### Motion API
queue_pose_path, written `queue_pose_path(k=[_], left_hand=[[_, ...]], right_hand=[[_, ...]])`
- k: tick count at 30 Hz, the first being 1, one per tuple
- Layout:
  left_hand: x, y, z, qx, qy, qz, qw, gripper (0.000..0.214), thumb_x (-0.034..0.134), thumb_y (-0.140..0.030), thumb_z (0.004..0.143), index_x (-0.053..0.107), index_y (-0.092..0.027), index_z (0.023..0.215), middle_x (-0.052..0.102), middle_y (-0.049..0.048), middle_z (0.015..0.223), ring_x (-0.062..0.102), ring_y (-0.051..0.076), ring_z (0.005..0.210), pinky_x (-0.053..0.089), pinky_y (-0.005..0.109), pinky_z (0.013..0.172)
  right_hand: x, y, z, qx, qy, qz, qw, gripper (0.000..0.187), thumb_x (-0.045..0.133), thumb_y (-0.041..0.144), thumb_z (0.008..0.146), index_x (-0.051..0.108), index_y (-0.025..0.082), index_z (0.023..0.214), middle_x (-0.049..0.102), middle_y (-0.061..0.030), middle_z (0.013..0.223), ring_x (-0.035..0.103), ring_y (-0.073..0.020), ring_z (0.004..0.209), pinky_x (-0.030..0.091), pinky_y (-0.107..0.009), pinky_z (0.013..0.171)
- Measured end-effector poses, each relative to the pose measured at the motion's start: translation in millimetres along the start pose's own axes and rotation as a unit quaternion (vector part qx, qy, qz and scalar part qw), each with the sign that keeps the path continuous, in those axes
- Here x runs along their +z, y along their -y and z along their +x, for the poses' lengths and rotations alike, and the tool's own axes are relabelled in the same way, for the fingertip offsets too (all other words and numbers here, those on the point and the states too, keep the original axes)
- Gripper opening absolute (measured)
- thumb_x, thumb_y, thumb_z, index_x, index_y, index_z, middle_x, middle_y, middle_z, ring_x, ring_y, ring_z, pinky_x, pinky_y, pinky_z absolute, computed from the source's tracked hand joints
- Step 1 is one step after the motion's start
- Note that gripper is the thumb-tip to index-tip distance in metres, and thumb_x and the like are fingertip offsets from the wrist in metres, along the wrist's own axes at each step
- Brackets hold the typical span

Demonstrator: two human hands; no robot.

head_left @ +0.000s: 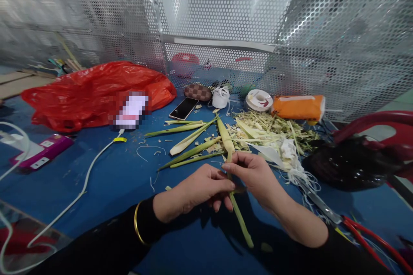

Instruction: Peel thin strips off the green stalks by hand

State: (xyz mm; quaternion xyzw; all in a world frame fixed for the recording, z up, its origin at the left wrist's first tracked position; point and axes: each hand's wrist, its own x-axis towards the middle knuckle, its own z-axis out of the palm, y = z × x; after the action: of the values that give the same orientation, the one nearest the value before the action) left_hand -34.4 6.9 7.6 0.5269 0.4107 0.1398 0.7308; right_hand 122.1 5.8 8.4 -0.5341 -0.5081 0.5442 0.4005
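Between my two hands runs a long green plant stalk (239,219), with a pale, wider leafy end pointing away from me. My left hand (208,187) is closed around its middle, thumb on top. Just above it, my right hand (250,174) pinches the same stalk with thumb and fingers. Several loose green leaf strips (193,153) lie beyond my left hand. Past my right hand spreads a heap of shredded plant scraps (271,126), with tangled white string (301,178) at its near edge.
Red-handled scissors (346,223) lie right, beside a dark glossy object (348,163). A red plastic bag (100,90), a lit phone (132,111) on a white cable and a purple power strip (48,152) are left. A ribbon spool (259,101) and orange pack (298,107) stand before the perforated metal screen (219,4).
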Motion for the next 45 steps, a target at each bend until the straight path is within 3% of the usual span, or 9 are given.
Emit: queue_pose_path(k=[7, 12, 19, 22, 27, 31, 35, 39, 45], left_hand=[[0.0, 0, 0, -0.002, 0.021, 0.040, 0.999, 0.021, 0.058, -0.029, 0.075, 0.062, -0.015, 0.060, 0.058, -0.0025, 0.046, 0.053, 0.007, 0.039, 0.038, 0.017, 0.044], [3.9, -2, -1, -0.011, 0.013, 0.053, 0.998, 0.023, 0.057, -0.027, 0.074, 0.061, -0.015, 0.056, 0.055, -0.0033, 0.043, 0.049, 0.007, 0.036, 0.035, 0.018, 0.041], [2.7, 9, 4, 0.000, 0.050, 0.005, 0.999, 0.027, 0.059, -0.034, 0.078, 0.066, -0.012, 0.064, 0.070, 0.0035, 0.067, 0.056, 0.006, 0.042, 0.038, 0.018, 0.044], [1.5, 9, 4, 0.016, 0.025, -0.013, 0.999, 0.028, 0.063, -0.037, 0.077, 0.067, -0.012, 0.066, 0.070, 0.0043, 0.067, 0.058, 0.007, 0.043, 0.039, 0.017, 0.044], [-4.7, -3, 0, 0.028, -0.044, -0.105, 0.993, 0.038, 0.059, -0.049, 0.081, 0.067, -0.012, 0.083, 0.074, 0.0082, 0.077, 0.063, 0.009, 0.048, 0.039, 0.016, 0.043], [-10.8, -11, -3, 0.023, -0.074, -0.168, 0.983, 0.046, 0.049, -0.054, 0.087, 0.066, -0.012, 0.094, 0.073, 0.0098, 0.076, 0.063, 0.010, 0.047, 0.039, 0.016, 0.041], [-12.8, -11, -3, 0.041, -0.085, -0.170, 0.981, 0.042, 0.059, -0.052, 0.081, 0.065, -0.011, 0.083, 0.071, 0.0077, 0.072, 0.061, 0.009, 0.045, 0.037, 0.016, 0.040], [-13.3, -6, -2, 0.066, -0.096, -0.146, 0.982, 0.035, 0.072, -0.044, 0.072, 0.065, -0.011, 0.078, 0.067, 0.0029, 0.068, 0.061, 0.008, 0.048, 0.036, 0.015, 0.041], [-14.4, -7, -4, 0.070, -0.119, -0.113, 0.984, 0.032, 0.070, -0.043, 0.070, 0.063, -0.012, 0.073, 0.059, -0.0016, 0.054, 0.057, 0.008, 0.045, 0.035, 0.017, 0.042]], right_hand=[[7, -2, -7, -0.089, -0.042, -0.071, 0.993, 0.021, 0.063, 0.028, 0.071, 0.051, 0.019, 0.056, 0.052, 0.0031, 0.058, 0.046, -0.0124, 0.060, 0.037, -0.027, 0.059], [9, -5, -7, -0.105, -0.050, -0.086, 0.989, 0.020, 0.062, 0.028, 0.073, 0.053, 0.020, 0.057, 0.054, 0.0025, 0.059, 0.048, -0.0137, 0.061, 0.038, -0.028, 0.061], [12, -8, -8, -0.143, -0.063, -0.103, 0.982, 0.018, 0.063, 0.024, 0.074, 0.054, 0.020, 0.059, 0.058, 0.0015, 0.065, 0.054, -0.0146, 0.065, 0.041, -0.028, 0.066], [6, -7, -2, -0.144, -0.050, -0.114, 0.982, 0.018, 0.061, 0.029, 0.078, 0.061, 0.020, 0.063, 0.062, -0.0004, 0.068, 0.057, -0.0159, 0.068, 0.043, -0.028, 0.067], [-16, 6, 10, -0.131, -0.007, -0.128, 0.983, 0.036, 0.051, 0.045, 0.086, 0.071, 0.020, 0.102, 0.073, -0.0073, 0.094, 0.065, -0.0229, 0.092, 0.047, -0.034, 0.083], [-27, 15, 11, -0.147, 0.042, -0.205, 0.967, 0.040, 0.046, 0.049, 0.088, 0.074, 0.020, 0.090, 0.074, -0.0073, 0.085, 0.067, -0.0233, 0.083, 0.049, -0.035, 0.077], [-28, 16, 9, -0.180, 0.041, -0.262, 0.947, 0.031, 0.052, 0.043, 0.086, 0.074, 0.022, 0.086, 0.074, -0.0062, 0.084, 0.066, -0.0237, 0.082, 0.048, -0.036, 0.076], [-26, 13, 8, -0.186, 0.033, -0.269, 0.945, 0.023, 0.059, 0.041, 0.082, 0.074, 0.023, 0.084, 0.074, -0.0054, 0.084, 0.067, -0.0245, 0.082, 0.048, -0.037, 0.077], [-21, 11, 5, -0.166, 0.066, -0.247, 0.953, 0.021, 0.059, 0.040, 0.083, 0.074, 0.025, 0.086, 0.075, -0.0050, 0.090, 0.066, -0.0245, 0.087, 0.047, -0.037, 0.080]])
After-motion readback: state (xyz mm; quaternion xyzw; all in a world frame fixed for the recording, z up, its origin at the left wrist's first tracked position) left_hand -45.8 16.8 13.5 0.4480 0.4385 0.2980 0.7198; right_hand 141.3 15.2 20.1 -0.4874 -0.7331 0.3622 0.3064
